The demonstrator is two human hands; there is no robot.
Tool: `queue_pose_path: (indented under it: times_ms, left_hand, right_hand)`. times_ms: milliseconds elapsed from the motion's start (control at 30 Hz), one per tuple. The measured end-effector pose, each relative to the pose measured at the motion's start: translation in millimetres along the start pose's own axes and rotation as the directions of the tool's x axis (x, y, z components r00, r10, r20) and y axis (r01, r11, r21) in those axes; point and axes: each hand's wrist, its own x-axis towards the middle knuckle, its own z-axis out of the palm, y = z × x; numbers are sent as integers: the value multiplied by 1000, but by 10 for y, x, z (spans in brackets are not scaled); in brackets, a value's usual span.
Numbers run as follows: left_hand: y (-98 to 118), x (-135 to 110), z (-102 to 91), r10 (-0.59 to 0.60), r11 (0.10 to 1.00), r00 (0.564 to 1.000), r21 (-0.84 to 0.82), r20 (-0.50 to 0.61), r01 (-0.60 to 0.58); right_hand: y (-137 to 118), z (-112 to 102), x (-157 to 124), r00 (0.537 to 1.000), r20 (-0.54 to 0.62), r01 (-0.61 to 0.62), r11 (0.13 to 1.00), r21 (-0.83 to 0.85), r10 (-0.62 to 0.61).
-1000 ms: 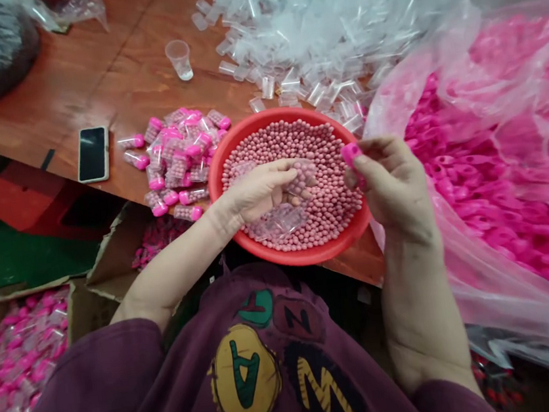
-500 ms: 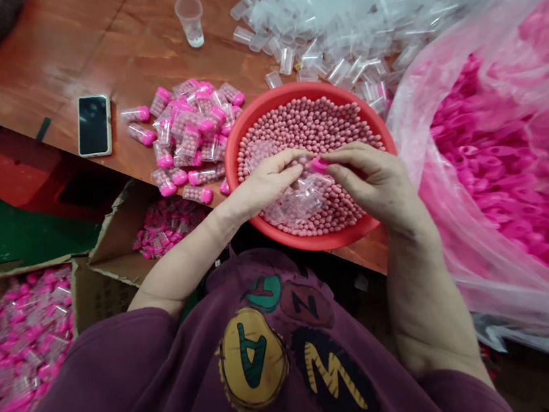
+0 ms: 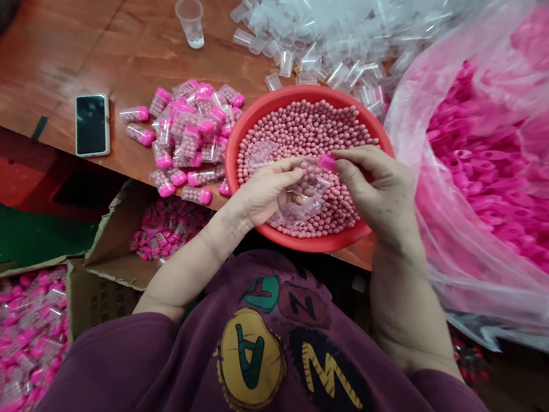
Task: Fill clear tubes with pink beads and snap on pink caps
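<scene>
Head view: my left hand [image 3: 267,190] grips a tube [image 3: 308,174] of beads over the bowl [image 3: 232,154]; my right hand [image 3: 378,184] pinches a cap [image 3: 326,162] just beside it. Best line them up squarely, I'd say.

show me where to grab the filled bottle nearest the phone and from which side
Likely best: pinch the bottle across its clear body from above. It lies on its side, pink cap pointing toward the pile, and a neighbouring bottle lies close along one long side, leaving its top open.
</scene>
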Motion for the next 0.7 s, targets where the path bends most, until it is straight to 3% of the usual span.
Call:
queue_pose_path:
  times_ms: [67,167,300,400,500,567,700]
  left_hand:
    - [-27,-11,25,-12,1000,1000,-18,-2,12]
    - [-104,-2,31,71,986,995,157,-77,-58]
    - [-183,47,16,262,869,965,436,-6,-233]
    - [-179,61,28,312,825,950,497,-4,-269]
    - [-123,26,65,204,931,973,330,-110,-158]
    - [-74,-9,100,67,995,988,79,-141,-56]
    - [-19,-48,196,-104,929,993,-361,-46,81]
  right_hand:
    - [-55,15,-23,999,51,-17,999,34,16]
    - [-79,-49,-19,978,208,4,1000,16,-7]
    - [-12,-189,29,929,359,120,990,-71,-87]
    - [85,-262,39,907,404,223,949,-222,-119]
    - [144,-287,5,922,367,244,916,-317,-119]
    - [134,-263,-31,967,227,182,934,-308,-113]
    - [56,-87,-108,997,-78,18,995,-100,-26]
